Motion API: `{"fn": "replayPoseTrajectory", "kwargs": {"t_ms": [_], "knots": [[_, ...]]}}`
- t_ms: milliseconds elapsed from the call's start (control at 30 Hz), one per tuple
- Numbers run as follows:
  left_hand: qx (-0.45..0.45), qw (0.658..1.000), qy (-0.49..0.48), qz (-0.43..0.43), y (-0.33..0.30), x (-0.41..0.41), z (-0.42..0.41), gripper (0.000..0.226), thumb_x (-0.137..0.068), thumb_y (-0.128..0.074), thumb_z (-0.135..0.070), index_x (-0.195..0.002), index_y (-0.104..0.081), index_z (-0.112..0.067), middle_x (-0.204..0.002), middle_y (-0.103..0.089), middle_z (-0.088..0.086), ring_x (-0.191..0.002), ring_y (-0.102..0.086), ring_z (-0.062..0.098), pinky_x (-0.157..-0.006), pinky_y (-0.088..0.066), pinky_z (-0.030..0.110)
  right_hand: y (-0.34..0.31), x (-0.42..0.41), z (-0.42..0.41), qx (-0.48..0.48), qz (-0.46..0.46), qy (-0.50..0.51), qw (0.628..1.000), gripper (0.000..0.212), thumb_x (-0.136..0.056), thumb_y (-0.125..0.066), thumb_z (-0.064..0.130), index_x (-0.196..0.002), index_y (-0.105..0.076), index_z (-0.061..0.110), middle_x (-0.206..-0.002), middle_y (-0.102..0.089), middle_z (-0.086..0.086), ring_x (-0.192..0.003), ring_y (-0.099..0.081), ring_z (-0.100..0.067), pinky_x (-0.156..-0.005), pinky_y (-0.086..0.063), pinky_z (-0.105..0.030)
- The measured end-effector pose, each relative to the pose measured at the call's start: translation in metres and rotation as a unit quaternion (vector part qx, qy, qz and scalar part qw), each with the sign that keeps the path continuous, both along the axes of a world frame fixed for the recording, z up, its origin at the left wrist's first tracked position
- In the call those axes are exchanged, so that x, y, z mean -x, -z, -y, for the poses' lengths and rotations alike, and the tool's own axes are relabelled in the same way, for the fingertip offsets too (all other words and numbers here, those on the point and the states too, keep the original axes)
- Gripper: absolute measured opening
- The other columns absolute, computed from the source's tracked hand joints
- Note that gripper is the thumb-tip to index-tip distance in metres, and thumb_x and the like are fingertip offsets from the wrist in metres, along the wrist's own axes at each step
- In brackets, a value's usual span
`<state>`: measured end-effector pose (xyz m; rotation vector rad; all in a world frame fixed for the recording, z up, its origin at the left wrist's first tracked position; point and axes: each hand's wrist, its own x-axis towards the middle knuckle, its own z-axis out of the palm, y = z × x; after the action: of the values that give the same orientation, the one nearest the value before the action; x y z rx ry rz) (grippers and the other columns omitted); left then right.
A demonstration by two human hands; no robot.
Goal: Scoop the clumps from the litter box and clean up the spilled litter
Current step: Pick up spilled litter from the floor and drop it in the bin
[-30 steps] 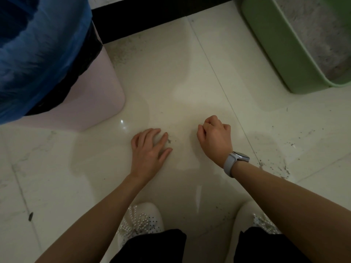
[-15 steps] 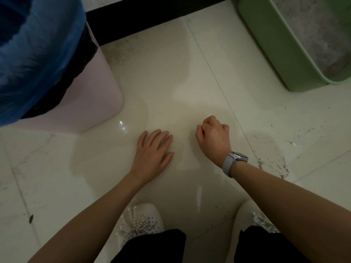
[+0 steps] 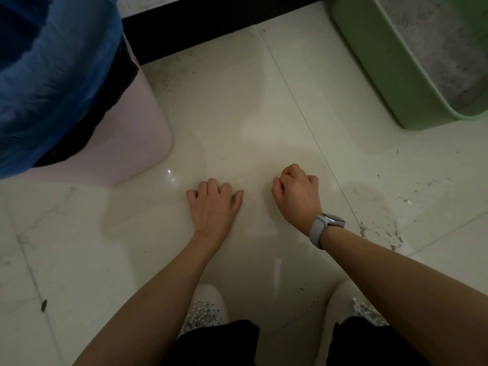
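Head view, looking down at a glossy cream tiled floor (image 3: 237, 107). Upper left of the frame: a pale pink waste bin (image 3: 132, 143) lined with a blue bag (image 3: 52, 62), its lower corner near the left hand. Upper right: a green litter box (image 3: 375, 64) holding grey litter (image 3: 435, 48), its near corner well apart from both hands. A black baseboard strip (image 3: 211, 22) closes the top edge between bin and box. The open floor lies in the broad lane between these two, crossed by a diagonal grout line (image 3: 303, 114).

Left hand (image 3: 214, 207), centre of the frame: palm down on the tile, fingers curled under at the knuckles; what, if anything, they enclose cannot be told. Right hand (image 3: 297, 194), just beside it: loosely fisted, fingertips drawn together, contents not visible; a grey smartwatch (image 3: 326, 228) on the wrist.

Spilled litter (image 3: 383, 231): dark specks scattered at right centre, beyond the right forearm and apart from both hands. Bottom edge: two white beaded shoes (image 3: 208, 305).
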<state>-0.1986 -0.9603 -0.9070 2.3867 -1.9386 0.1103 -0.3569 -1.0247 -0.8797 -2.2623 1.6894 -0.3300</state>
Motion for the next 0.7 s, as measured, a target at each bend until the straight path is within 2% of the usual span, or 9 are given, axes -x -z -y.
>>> {"fn": "replayPoseTrajectory", "kwargs": {"t_ms": [100, 200, 300, 400, 500, 600, 700], "knots": [[0.015, 1.000, 0.018, -0.009, 0.001, -0.005, 0.001, 0.031, -0.083, -0.043, -0.035, -0.063, -0.055, -0.015, -0.065, -0.048, 0.006, -0.061, -0.048, 0.026, -0.061, -0.020, 0.033, 0.001, 0.002, 0.002, -0.001, -0.003, -0.001, 1.000, 0.029, -0.082, -0.049, 0.014, -0.058, -0.058, 0.000, -0.076, -0.057, -0.014, -0.062, -0.055, -0.032, -0.071, -0.039, -0.040], [0.036, 0.998, 0.045, -0.036, 0.003, -0.011, -0.002, 0.031, -0.084, -0.043, -0.035, -0.066, -0.052, -0.013, -0.066, -0.050, 0.007, -0.062, -0.050, 0.027, -0.063, -0.022, 0.034, 0.001, 0.003, 0.004, -0.011, -0.006, -0.001, 1.000, 0.030, -0.083, -0.048, 0.015, -0.060, -0.060, -0.001, -0.078, -0.058, -0.014, -0.064, -0.056, -0.033, -0.072, -0.038, -0.040], [0.073, 0.989, 0.075, -0.107, 0.010, -0.023, -0.011, 0.030, -0.083, -0.047, -0.043, -0.088, -0.055, -0.014, -0.077, -0.055, 0.005, -0.074, -0.049, 0.023, -0.071, -0.029, 0.034, 0.001, 0.001, 0.003, -0.009, -0.004, 0.000, 1.000, 0.029, -0.082, -0.048, 0.015, -0.060, -0.060, -0.001, -0.078, -0.058, -0.015, -0.063, -0.055, -0.033, -0.071, -0.039, -0.040], [0.078, 0.978, 0.133, -0.143, 0.014, -0.035, -0.017, 0.037, -0.082, -0.050, -0.047, -0.108, -0.056, -0.022, -0.084, -0.056, 0.004, -0.081, -0.043, 0.018, -0.077, -0.028, 0.034, 0.003, -0.002, 0.001, -0.015, 0.001, -0.001, 1.000, 0.029, -0.082, -0.048, 0.014, -0.060, -0.059, -0.001, -0.077, -0.057, -0.015, -0.062, -0.055, -0.033, -0.071, -0.039, -0.040], [0.086, 0.974, 0.169, -0.124, 0.014, -0.042, -0.011, 0.034, -0.080, -0.050, -0.051, -0.095, -0.053, -0.020, -0.080, -0.056, 0.003, -0.079, -0.042, 0.019, -0.074, -0.029, 0.034, 0.004, -0.001, 0.000, -0.015, -0.004, -0.005, 1.000, 0.029, -0.081, -0.049, 0.015, -0.060, -0.060, -0.001, -0.078, -0.058, -0.015, -0.063, -0.056, -0.033, -0.071, -0.040, -0.041], [0.090, 0.973, 0.211, -0.042, 0.012, -0.048, 0.002, 0.041, -0.079, -0.046, -0.056, -0.078, -0.050, -0.015, -0.070, -0.052, 0.005, -0.069, -0.048, 0.025, -0.065, -0.027, 0.035, 0.005, 0.001, 0.002, -0.014, -0.004, -0.004, 1.000, 0.030, -0.082, -0.048, 0.015, -0.059, -0.059, -0.001, -0.077, -0.058, -0.015, -0.062, -0.056, -0.033, -0.071, -0.040, -0.040], [0.091, 0.942, 0.320, 0.037, 0.011, -0.056, 0.018, 0.043, -0.082, -0.040, -0.055, -0.073, -0.048, -0.015, -0.064, -0.050, 0.007, -0.057, -0.049, 0.025, -0.061, -0.025, 0.034, 0.005, -0.001, 0.004, -0.012, -0.001, -0.011, 1.000, 0.040, -0.085, -0.039, 0.021, -0.058, -0.058, -0.001, -0.076, -0.057, -0.014, -0.061, -0.054, -0.032, -0.070, -0.039, -0.039]]}}
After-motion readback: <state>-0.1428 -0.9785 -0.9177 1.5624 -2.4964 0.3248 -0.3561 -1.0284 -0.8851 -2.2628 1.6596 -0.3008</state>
